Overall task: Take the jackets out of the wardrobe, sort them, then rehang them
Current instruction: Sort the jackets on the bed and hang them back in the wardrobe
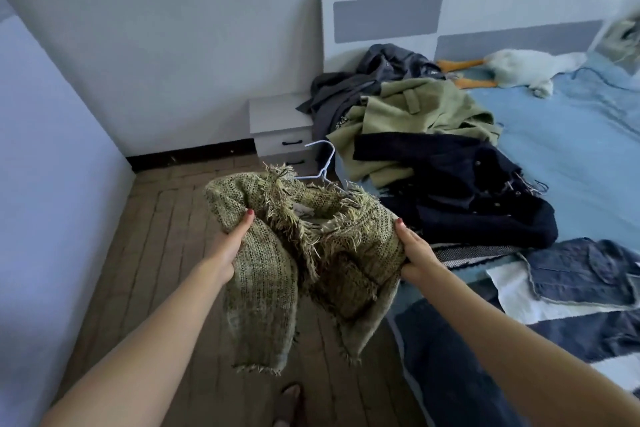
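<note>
I grip the tweed jacket in both hands, left hand and right hand; the hanger looks seated, so I'd keep shoulders level.

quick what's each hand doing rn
Left hand: grips the green tweed jacket, still on its white hanger.
Right hand: grips the same jacket.

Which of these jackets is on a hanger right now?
The fringed green tweed jacket, gripped by the left hand and the right hand; a white hanger sticks out of its collar. The jackets piled on the bed show none.
</note>
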